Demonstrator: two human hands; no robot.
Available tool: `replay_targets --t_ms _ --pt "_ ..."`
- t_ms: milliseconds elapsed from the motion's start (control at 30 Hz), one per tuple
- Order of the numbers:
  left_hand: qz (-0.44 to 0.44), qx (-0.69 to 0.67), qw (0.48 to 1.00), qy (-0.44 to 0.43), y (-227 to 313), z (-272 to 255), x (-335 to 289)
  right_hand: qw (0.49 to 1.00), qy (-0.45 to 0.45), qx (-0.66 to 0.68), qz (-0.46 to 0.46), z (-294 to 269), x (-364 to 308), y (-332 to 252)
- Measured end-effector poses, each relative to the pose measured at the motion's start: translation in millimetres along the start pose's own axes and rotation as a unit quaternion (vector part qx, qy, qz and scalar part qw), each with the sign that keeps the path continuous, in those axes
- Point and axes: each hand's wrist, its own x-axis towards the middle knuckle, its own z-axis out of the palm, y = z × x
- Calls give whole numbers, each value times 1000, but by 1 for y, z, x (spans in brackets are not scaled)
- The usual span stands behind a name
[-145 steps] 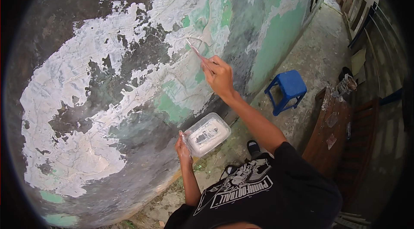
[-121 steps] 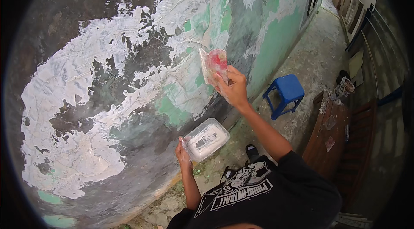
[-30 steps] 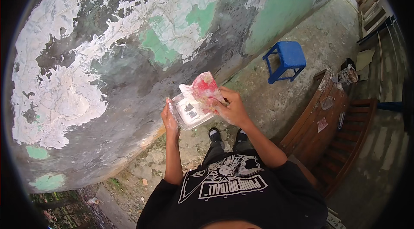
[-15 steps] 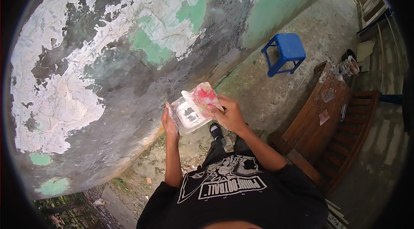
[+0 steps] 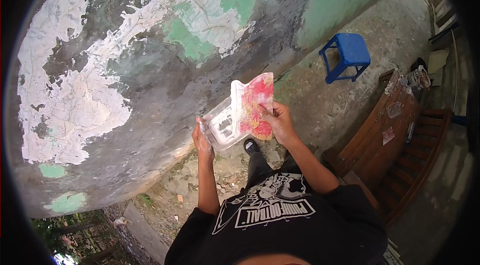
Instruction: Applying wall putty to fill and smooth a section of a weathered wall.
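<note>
Plastic container and spreader, held between the two hands before a patched wall, seen from above. The left hand (image 5: 202,140) grasps the clear, shallow container (image 5: 212,133) by its left end; the container therefore lies immediately to the right of this hand, tilted, its open side facing the wearer. White paste (image 5: 217,126) coats the interior, with a darker patch near the middle of the base. The right hand (image 5: 281,124) grips a flat, red-and-yellowish spreader (image 5: 256,107), thumb laid on the visible face; the fingers behind are largely hidden. The spreader extends to the left of this hand, overlapping the container's right end in view; whether the two touch cannot be told. A thick band of paste lines the spreader's left edge, the side away from the right hand. Beyond both hands stands the wall (image 5: 165,85), grey and green with broad white patches. To the right, well apart from the hands: a blue stool (image 5: 352,49) on the concrete ground (image 5: 305,85), and a brown wooden counter (image 5: 367,142) bearing small scraps (image 5: 388,135).
</note>
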Motion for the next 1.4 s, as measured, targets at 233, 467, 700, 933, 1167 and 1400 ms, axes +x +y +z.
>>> replay_targets --t_ms 233,467,700,933,1167,1400 --pt "26 14 999 -16 37 -27 28 991 32 129 -4 21 19 15" --pt "25 -1 999 -32 36 -68 70 968 197 -40 -150 -7 101 61" --pt "13 78 995 -52 -30 -105 122 842 323 -302 -311 -15 220 139" --pt "-41 117 992 -29 -87 -129 135 772 323 -355 -417 23 269 219" --pt "-95 111 989 -16 -95 -151 147 826 275 -296 -394 7 239 222" --pt "-72 149 986 -17 -103 -140 147 753 337 -363 -434 16 273 216"
